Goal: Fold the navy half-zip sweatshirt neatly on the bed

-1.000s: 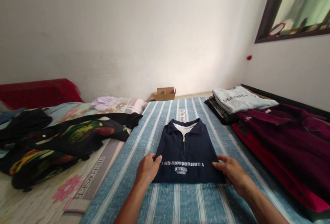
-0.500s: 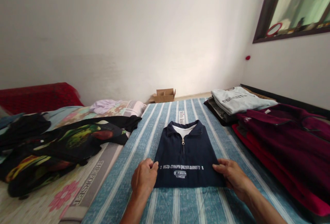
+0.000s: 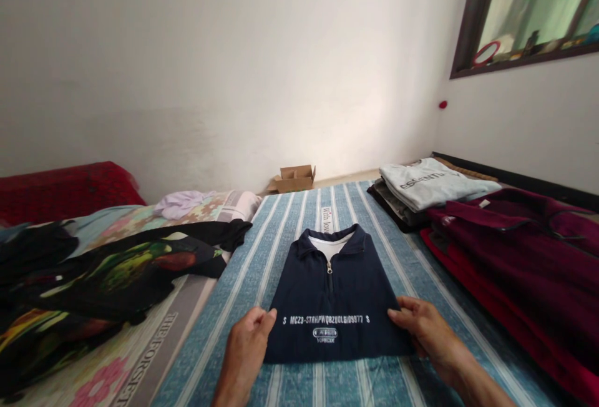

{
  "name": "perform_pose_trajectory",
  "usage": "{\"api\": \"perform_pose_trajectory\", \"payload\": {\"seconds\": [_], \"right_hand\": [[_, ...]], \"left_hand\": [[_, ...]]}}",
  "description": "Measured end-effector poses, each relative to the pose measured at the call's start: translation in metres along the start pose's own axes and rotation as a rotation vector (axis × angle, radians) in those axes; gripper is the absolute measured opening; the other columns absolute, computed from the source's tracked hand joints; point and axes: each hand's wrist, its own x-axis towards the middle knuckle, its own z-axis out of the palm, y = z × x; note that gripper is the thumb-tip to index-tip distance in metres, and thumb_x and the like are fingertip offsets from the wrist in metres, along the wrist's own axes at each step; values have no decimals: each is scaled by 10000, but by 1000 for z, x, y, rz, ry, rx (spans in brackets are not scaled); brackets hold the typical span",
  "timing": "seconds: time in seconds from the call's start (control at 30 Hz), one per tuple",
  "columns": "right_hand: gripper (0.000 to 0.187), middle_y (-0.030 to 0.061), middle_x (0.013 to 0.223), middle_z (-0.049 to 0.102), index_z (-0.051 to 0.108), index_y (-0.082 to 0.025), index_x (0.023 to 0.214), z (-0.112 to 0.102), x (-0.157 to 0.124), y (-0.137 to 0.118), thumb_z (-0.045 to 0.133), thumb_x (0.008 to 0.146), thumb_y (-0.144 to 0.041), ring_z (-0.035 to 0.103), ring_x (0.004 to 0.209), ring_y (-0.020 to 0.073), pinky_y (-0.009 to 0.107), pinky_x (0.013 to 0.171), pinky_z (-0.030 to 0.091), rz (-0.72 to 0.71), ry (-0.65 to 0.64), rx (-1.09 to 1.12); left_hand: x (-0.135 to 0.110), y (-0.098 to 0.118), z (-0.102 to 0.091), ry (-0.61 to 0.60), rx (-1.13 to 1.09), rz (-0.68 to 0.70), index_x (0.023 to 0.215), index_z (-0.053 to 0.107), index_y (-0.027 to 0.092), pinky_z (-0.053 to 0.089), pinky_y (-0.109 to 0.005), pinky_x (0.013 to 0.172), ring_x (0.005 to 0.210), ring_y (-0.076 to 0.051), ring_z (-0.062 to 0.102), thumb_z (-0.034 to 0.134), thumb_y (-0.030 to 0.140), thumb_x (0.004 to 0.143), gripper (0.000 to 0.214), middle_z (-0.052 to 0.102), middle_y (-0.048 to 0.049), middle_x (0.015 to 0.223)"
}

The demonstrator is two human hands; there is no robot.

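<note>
A navy zip-neck sweatshirt point(image 3: 334, 291), folded into a neat block, lies face up on the blue striped bed sheet point(image 3: 219, 338). Its collar points away from me, and white lettering runs across the lower front. My left hand point(image 3: 248, 344) pinches the left edge near the bottom, thumb on top. On the opposite edge, my right hand point(image 3: 423, 329) grips the fabric with the thumb above and the other fingers underneath, partly hidden.
Right of the sheet are folded maroon garments point(image 3: 519, 257) and a stack topped by a light grey shirt point(image 3: 435, 183). Black patterned clothing point(image 3: 140, 269) is spread on the floral bedding at left. A cardboard box point(image 3: 297, 177) stands by the wall.
The view has shifted slightly, and the sweatshirt sits lower in it, a little nearer to me. Both hands keep their hold on its side edges.
</note>
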Motion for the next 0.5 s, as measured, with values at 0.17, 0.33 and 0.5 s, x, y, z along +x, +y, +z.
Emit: {"api": "perform_pose_trajectory", "payload": {"seconds": [0.17,0.33,0.5], "right_hand": [[244,-50,478,456,611,-167,716,2,2,3,686,620,-379,326,381,57,186,400,314,-6,-7,93],[285,-17,551,561,617,-181,759,1,5,7,684,622,-422,457,427,96,205,440,360,15,-27,84],[289,-6,564,588,620,-170,753,-1,11,12,710,604,-402,526,480,117,203,459,378,11,-60,100]], "left_hand": [[-2,1,0,18,160,29,537,327,221,253,-241,514,487,-127,352,353,473,733,320,301,53,479],[-3,2,0,3,230,15,538,290,221,248,-236,503,489,-129,357,351,424,759,306,290,52,491],[-1,-1,-3,-44,218,28,549,273,222,261,-231,504,502,-128,349,344,422,776,311,269,53,520]]}}
